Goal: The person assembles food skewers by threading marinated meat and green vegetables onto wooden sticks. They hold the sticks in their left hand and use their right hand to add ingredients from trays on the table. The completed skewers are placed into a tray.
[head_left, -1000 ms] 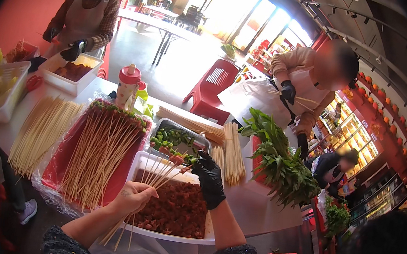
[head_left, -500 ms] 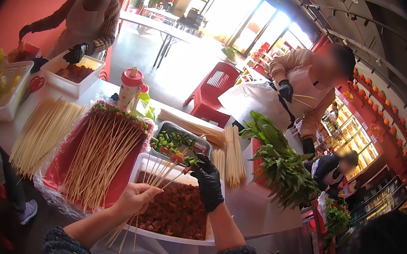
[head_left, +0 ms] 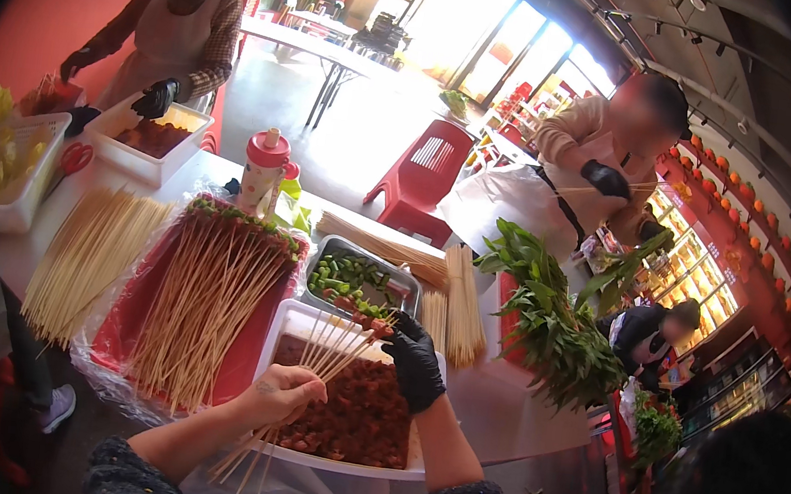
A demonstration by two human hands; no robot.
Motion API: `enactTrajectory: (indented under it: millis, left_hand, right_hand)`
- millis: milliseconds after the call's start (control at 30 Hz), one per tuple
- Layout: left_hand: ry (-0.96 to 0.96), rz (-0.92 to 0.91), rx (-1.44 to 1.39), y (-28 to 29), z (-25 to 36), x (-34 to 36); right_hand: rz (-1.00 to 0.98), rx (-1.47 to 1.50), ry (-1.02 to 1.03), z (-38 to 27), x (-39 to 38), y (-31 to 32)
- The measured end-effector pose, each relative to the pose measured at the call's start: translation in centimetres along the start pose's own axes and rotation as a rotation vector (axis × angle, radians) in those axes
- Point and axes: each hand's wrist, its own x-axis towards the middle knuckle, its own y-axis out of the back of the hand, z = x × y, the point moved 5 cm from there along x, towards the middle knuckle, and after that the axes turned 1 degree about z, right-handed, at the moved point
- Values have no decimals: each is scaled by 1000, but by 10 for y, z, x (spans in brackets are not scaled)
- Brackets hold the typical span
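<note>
My bare left hand (head_left: 284, 396) is closed around a fan of bamboo skewers (head_left: 332, 355), their tips threaded with green pepper and meat pieces. Against those tips, my black-gloved right hand (head_left: 417, 362) pinches the loaded end of a skewer; its fingertips are partly hidden. Both hands are over a white tub (head_left: 346, 467) of diced red-brown meat (head_left: 356, 418). Just behind it stands a metal tray (head_left: 407, 292) with cut green peppers (head_left: 346, 274). To the left, a red tray (head_left: 109, 339) lined with plastic film holds many loaded skewers (head_left: 214, 295).
Bare skewers (head_left: 91, 261) lie at the left, with more bundles (head_left: 463, 308) at the right. A red-lidded cup (head_left: 265, 172), a meat box (head_left: 191, 141) and red scissors (head_left: 77, 158) stand farther back. Leafy greens (head_left: 554, 314) overhang the table's right side. Co-workers (head_left: 171, 36) (head_left: 613, 135) work across from me.
My right hand stays at the skewer tips, its fingers drawn in closer around the end. The co-worker at the right has shifted, raising a hand with skewers; leafy greens now show near the other hand.
</note>
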Motion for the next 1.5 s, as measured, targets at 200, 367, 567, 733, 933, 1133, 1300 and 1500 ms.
enactTrajectory:
  millis: [200, 367, 567, 733, 933, 1133, 1300, 1500]
  left_hand:
    - [-122, 114, -113, 12, 4, -4]
    - [-161, 169, -193, 13, 5, -4]
    - [-160, 192, -224, 13, 2, -4]
    - [-173, 180, -146, 17, 0, -4]
    - [-132, 127, -207, 9, 1, -4]
    - [-40, 111, -224, 5, -4, 0]
    - [37, 65, -226, 1, 0, -4]
    - [49, 22, -43, -1, -3, 0]
  right_hand:
    - [65, 170, -79, -7, 33, 15]
    - [-122, -877, 291, -25, 101, -29]
    - [-273, -1525, 215, 44, 166, -43]
    - [-271, -1355, 89, 62, 165, -54]
    - [52, -1183, 246, 51, 160, -4]
    - [50, -298, 260, 3, 84, 12]
    - [-297, 579, -229, 4, 8, -3]
    - [-163, 661, -136, -12, -10, -20]
